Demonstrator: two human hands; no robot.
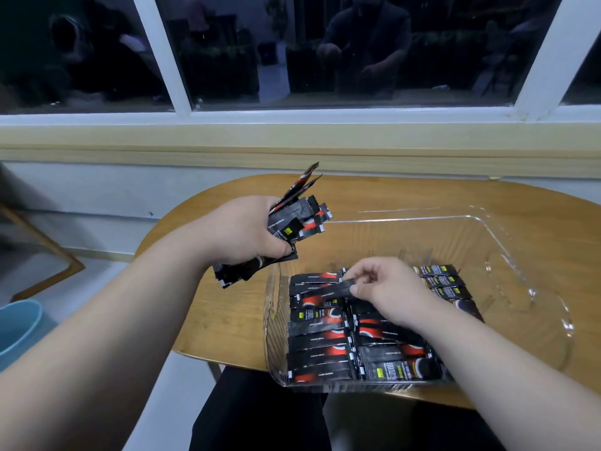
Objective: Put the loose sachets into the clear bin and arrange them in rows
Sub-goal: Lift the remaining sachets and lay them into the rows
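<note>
A clear plastic bin (pixel 507 242) stands on the wooden table (pixel 227 314). Black and red sachets (pixel 320 346) lie side by side in rows across its near part. My left hand (pixel 247 229) hovers left of the bin and grips a thick bundle of loose sachets (pixel 297 219), which fan out above and below my fist. My right hand (pixel 383 288) reaches into the bin and pinches the end of a single sachet (pixel 328 289) between thumb and fingers, just above the left row. My forearm hides part of the right-hand row.
The bin's far half holds nothing. Behind the table run a pale sill (pixel 292 138) and a dark window (pixel 325 50). A blue bucket (pixel 16 330) stands on the floor at the lower left. My dark-clothed lap (pixel 260 415) lies under the table's near edge.
</note>
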